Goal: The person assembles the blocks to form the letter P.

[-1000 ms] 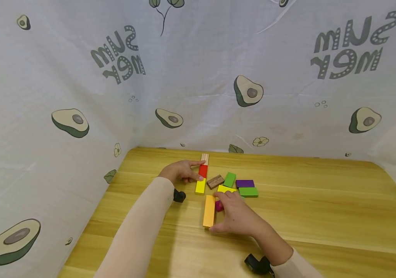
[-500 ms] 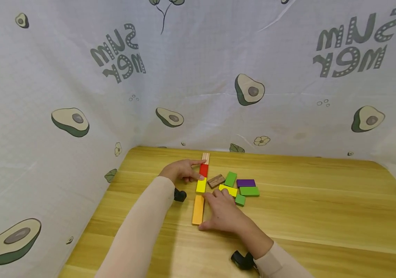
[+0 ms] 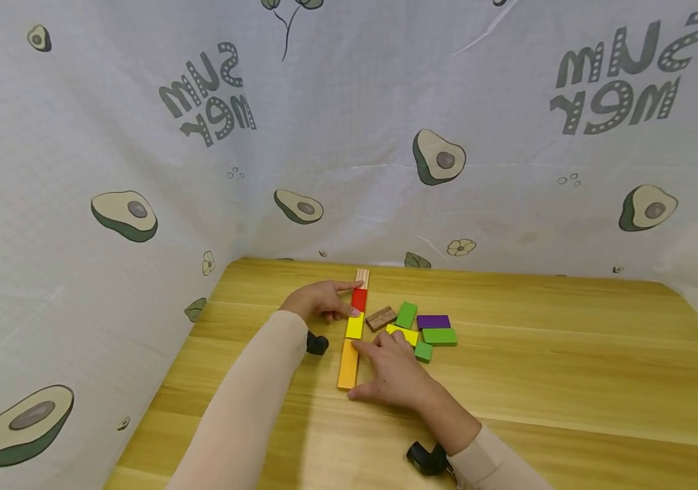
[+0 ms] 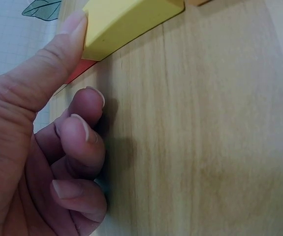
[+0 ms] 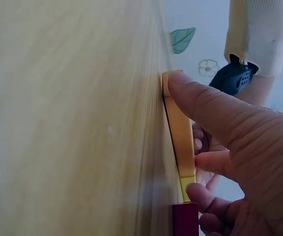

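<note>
A row of wooden blocks runs toward me in the head view: a pale striped block (image 3: 363,275), a red block (image 3: 358,299), a yellow block (image 3: 354,329) and a long orange block (image 3: 347,367). My left hand (image 3: 318,299) lies beside the row, index finger stretched to the striped block and thumb at the red-yellow joint; its other fingers are bent inward in the left wrist view. With thumb at the near end and index finger at the far end, my right hand (image 3: 398,371) pinches the orange block, whose far end meets the yellow one.
Right of the row lie a brown block (image 3: 381,318), a green block (image 3: 407,315), a purple block (image 3: 433,322) and several others. A magenta block (image 5: 186,220) shows in the right wrist view. Behind the wooden table (image 3: 539,381) hangs a printed white sheet (image 3: 349,136).
My right hand has brought the orange block left into line with the row, then slid it slightly forward against the yellow block. My left hand has stayed in place.
</note>
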### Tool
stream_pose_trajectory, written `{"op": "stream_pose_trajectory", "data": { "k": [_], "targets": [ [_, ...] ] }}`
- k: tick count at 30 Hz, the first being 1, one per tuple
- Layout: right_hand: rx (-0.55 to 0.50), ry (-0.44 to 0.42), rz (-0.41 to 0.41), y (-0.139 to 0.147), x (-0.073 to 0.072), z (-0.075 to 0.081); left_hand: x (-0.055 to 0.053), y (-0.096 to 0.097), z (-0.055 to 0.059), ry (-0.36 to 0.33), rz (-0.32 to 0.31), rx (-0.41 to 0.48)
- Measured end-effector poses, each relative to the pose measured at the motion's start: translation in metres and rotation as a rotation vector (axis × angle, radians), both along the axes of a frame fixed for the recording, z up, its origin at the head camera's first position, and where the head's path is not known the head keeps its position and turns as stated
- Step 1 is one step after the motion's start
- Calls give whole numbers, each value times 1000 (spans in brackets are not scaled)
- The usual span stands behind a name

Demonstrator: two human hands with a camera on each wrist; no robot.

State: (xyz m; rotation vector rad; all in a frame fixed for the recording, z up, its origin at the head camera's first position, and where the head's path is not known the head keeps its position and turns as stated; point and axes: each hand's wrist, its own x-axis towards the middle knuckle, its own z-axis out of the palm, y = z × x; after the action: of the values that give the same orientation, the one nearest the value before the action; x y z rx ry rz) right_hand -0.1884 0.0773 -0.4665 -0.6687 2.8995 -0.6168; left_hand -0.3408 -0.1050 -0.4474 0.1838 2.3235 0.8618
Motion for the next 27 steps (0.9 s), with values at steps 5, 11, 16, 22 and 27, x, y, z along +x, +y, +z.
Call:
{"op": "stream_pose_trajectory", "data": {
  "k": [5,11,16,22,27],
  "targets": [
    [9,7,-25,-1,0,0,-3,0,-3,-14,1,8],
    [8,9,-34,-1,0,0,-4,0,-4,-10,-3,19],
    [6,16,-35,0,0,-1,-5,0,-4,-6,-3,21],
    [-20,-5,-43,4,-2,2,-5,0,-4,-25,2,47],
    [-76,-42,-108,14,-6,9,-4,1,-3,-19,-3,32]
  ]
}}
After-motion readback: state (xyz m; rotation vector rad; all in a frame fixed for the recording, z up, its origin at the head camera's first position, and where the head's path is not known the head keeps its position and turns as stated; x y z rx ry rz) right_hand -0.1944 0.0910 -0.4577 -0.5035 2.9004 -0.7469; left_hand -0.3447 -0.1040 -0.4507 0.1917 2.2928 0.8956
